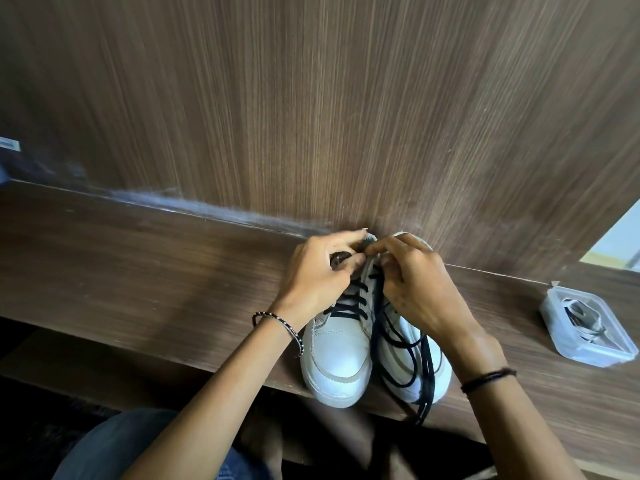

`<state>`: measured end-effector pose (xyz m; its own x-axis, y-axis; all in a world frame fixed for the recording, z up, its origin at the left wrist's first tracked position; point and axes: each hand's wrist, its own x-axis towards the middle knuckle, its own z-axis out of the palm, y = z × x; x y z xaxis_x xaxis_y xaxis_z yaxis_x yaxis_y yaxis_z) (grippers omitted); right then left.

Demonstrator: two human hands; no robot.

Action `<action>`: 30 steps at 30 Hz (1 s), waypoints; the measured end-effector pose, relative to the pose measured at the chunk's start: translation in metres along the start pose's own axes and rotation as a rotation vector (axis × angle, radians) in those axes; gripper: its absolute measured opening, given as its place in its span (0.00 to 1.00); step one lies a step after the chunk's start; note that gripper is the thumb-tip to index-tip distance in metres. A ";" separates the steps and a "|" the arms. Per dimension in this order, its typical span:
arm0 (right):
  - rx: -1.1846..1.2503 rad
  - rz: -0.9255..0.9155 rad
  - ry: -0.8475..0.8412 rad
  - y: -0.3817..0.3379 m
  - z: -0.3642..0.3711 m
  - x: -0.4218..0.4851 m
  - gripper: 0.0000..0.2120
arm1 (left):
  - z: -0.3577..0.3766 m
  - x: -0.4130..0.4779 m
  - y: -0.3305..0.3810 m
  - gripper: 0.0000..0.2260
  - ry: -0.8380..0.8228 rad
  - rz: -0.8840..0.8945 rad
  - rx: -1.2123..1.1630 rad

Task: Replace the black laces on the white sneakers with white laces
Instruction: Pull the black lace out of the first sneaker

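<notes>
The left hand (318, 271) is clenched on the collar of a white leather sneaker (337, 358), with its fingers curled over the dark opening. The right hand (419, 292) meets it fingertip to fingertip at the top of the same shoe. Its fingers are bent in a pinch where the black cord lace (349, 306) comes up out of the upper eyelets, though the knuckles hide the exact hold. Below the hands, that lace still crosses the tongue in several rows. A beaded bracelet (277, 320) circles the left wrist and a black thread band (488, 377) circles the right.

Touching this shoe on its right stands a second white sneaker (442, 374), making two in all. Both have their heels at the wood-grain back panel (311, 116) and their toes toward the person, reaching the front edge of the dark wooden shelf (156, 265). Loose black lace (427, 372) lies in loops over the second shoe, and two ends hang past the shelf edge. I cannot tell which shoe these strands belong to.

Well apart to the right, on the same shelf, sits one clear plastic box (595, 358) with no lid. Inside it are flat white laces (581, 320) in a loose bundle, too tangled to count.
</notes>
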<state>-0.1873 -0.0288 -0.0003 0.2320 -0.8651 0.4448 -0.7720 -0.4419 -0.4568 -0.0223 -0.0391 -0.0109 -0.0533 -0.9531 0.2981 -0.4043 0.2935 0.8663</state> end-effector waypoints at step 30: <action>0.007 0.007 0.000 -0.003 -0.002 0.000 0.15 | -0.007 -0.003 0.005 0.12 -0.151 0.155 0.496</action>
<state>-0.1859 -0.0271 0.0024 0.2265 -0.8683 0.4413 -0.7695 -0.4373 -0.4655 -0.0178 -0.0343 -0.0042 -0.2622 -0.9121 0.3152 -0.7616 0.3962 0.5128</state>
